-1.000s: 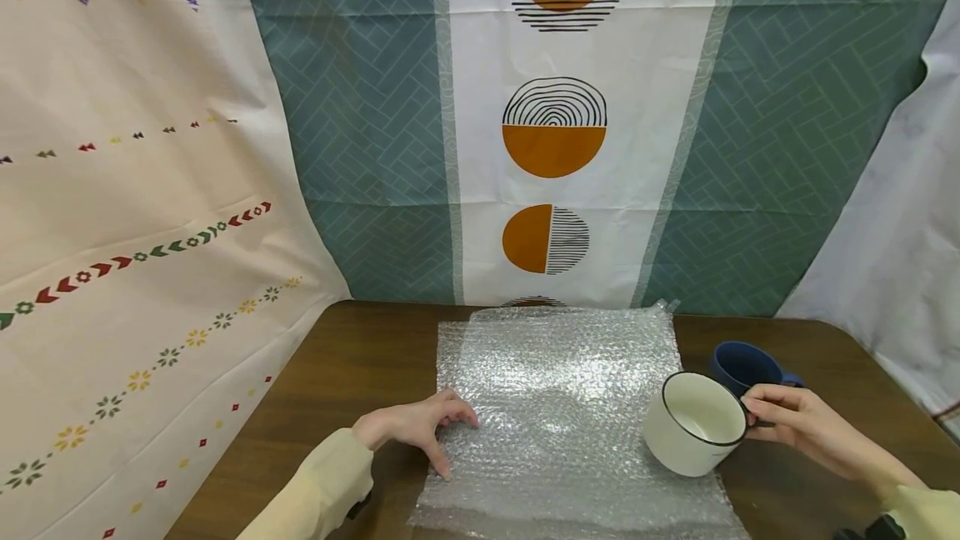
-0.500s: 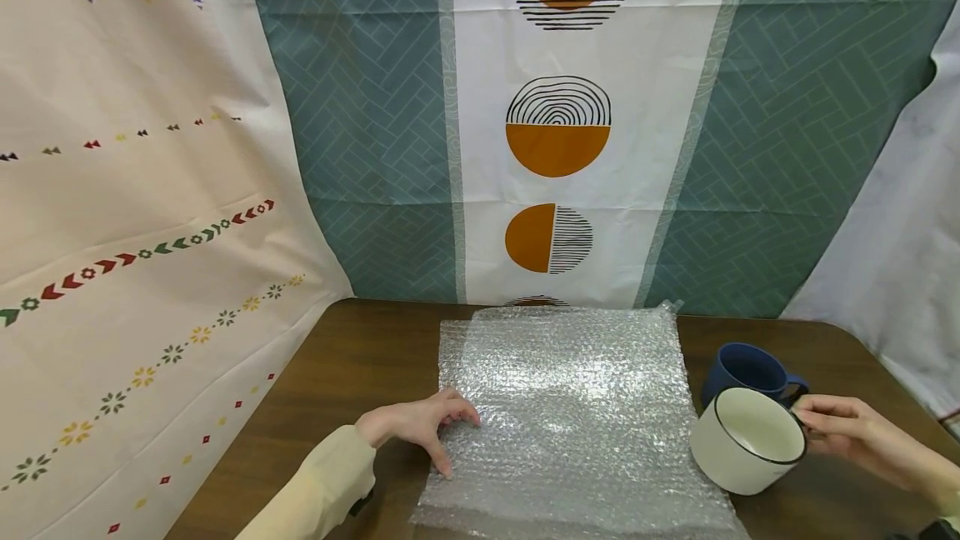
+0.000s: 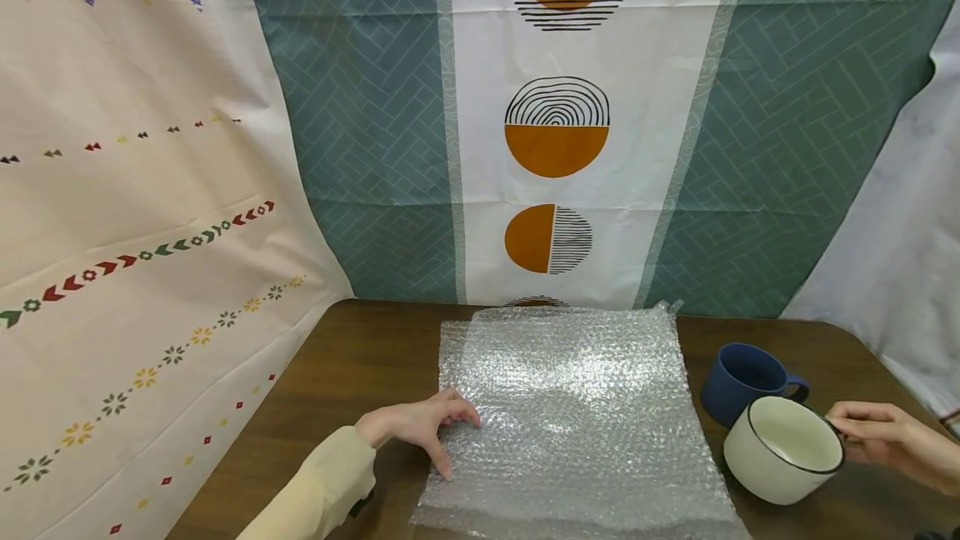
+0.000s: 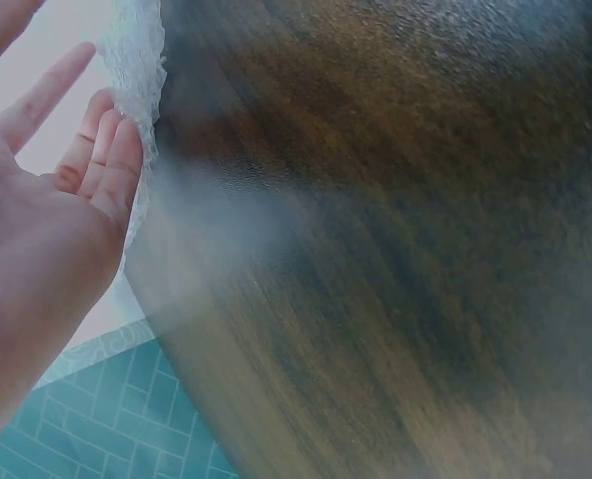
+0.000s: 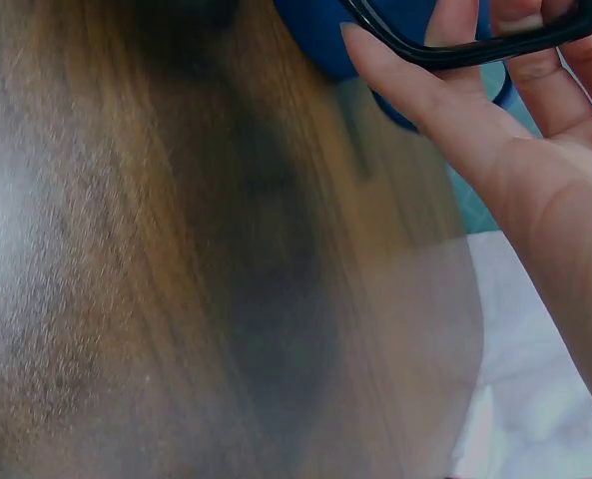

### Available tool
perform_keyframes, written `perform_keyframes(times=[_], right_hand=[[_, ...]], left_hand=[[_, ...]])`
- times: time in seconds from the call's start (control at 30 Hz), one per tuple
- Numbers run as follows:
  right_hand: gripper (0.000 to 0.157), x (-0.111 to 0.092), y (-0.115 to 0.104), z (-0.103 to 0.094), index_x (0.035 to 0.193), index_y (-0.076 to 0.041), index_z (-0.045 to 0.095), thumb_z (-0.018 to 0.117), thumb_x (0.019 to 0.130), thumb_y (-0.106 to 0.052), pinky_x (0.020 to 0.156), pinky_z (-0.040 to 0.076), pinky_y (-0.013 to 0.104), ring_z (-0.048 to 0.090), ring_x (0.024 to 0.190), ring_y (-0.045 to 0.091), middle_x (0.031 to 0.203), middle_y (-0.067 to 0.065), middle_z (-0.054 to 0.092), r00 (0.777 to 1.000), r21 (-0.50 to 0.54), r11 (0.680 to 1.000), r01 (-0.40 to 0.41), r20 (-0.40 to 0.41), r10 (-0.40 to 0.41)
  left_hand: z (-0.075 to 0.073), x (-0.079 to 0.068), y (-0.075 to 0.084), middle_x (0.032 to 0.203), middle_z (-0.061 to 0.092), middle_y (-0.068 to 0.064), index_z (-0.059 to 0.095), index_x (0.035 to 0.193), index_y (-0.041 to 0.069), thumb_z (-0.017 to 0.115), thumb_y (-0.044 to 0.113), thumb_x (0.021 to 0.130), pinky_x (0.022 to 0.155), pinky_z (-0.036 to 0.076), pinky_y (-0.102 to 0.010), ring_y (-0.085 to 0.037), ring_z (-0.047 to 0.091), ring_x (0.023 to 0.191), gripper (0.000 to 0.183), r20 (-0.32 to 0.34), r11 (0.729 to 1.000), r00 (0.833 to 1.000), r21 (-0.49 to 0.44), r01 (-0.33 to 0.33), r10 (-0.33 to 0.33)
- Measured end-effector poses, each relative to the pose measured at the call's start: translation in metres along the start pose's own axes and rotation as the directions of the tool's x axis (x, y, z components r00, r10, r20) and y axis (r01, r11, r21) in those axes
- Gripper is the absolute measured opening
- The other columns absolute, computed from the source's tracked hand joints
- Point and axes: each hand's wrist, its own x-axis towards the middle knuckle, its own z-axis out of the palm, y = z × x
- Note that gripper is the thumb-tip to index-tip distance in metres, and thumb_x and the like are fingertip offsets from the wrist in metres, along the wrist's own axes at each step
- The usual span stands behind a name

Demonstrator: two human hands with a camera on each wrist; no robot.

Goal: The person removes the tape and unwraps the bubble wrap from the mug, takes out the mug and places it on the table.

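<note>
A cream mug [image 3: 772, 473] with a black rim is tilted at the right, its mouth facing up and right. My right hand [image 3: 888, 442] holds it by the handle. In the right wrist view, that black handle [image 5: 465, 54] lies between thumb and fingers. A sheet of bubble wrap [image 3: 570, 440] is spread flat over the middle of the table. At its left edge rests my left hand [image 3: 420, 426], fingers loosely spread and gripping nothing. The left wrist view has the same hand [image 4: 56, 215] beside the wrap's edge [image 4: 144, 80].
Just behind the cream mug stands a blue mug [image 3: 727, 394], its handle pointing right. The dark wooden table [image 3: 360, 348] ends at a patterned curtain [image 3: 375, 257] at the back. A light cloth [image 3: 187, 390] hangs along the left side.
My right hand has carried the cream mug rightward and slightly nearer, away from the bubble wrap, so more of the blue mug shows. The left hand has stayed in place.
</note>
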Motion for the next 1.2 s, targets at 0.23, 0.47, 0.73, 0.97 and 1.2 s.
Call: perform_keyframes(times=[0.23,0.47,0.73,0.97,1.2], right_hand=[[0.039,0.000,0.004,-0.004,0.111,0.010,0.047,0.010,0.096,0.006,0.086,0.040,0.045,0.052,0.096,0.019,0.103,0.007,0.056,0.999,0.020,0.999,-0.046,-0.013,0.046],[0.040,0.001,0.008,-0.008,0.110,0.008,0.048,0.010,0.096,0.006,0.086,0.039,0.044,0.051,0.096,0.016,0.102,0.005,0.056,0.998,0.074,0.996,-0.058,0.016,0.057],[0.041,0.000,0.013,-0.011,0.109,0.008,0.048,0.009,0.096,0.006,0.086,0.039,0.044,0.051,0.095,0.016,0.102,0.004,0.056,0.998,0.102,0.993,-0.065,0.021,0.064],[0.042,-0.003,0.014,-0.010,0.108,0.006,0.048,0.008,0.097,0.003,0.086,0.039,0.042,0.050,0.095,0.016,0.101,0.003,0.056,0.995,0.127,0.987,-0.099,0.007,0.099],[0.045,-0.009,0.016,-0.013,0.115,0.000,0.052,0.011,0.097,0.004,0.090,0.038,0.039,0.051,0.103,0.017,0.110,0.004,0.056,0.997,0.120,0.991,-0.063,-0.043,0.069]], left_hand=[[-0.002,-0.002,-0.003,0.108,0.035,-0.002,0.051,0.120,0.011,0.082,0.011,0.066,0.089,0.035,-0.032,-0.020,0.037,0.101,0.063,-0.004,1.000,1.000,0.004,-0.001,0.001],[0.000,-0.002,-0.002,0.107,0.035,-0.003,0.051,0.120,0.011,0.082,0.009,0.065,0.088,0.034,-0.032,-0.021,0.036,0.101,0.064,-0.006,1.000,1.000,-0.005,0.005,-0.005],[0.000,-0.003,-0.002,0.106,0.035,-0.003,0.051,0.120,0.012,0.083,0.010,0.065,0.086,0.035,-0.032,-0.021,0.036,0.097,0.063,-0.005,1.000,1.000,-0.007,0.016,-0.016],[0.000,-0.001,-0.001,0.106,0.035,-0.003,0.050,0.121,0.011,0.081,0.010,0.067,0.083,0.035,-0.031,-0.021,0.036,0.094,0.063,0.012,1.000,1.000,0.001,0.003,-0.003],[0.000,0.003,0.002,0.106,0.035,-0.002,0.050,0.121,0.011,0.082,0.011,0.066,0.085,0.036,-0.031,-0.020,0.037,0.095,0.063,0.007,1.000,1.000,0.018,0.007,-0.007]])
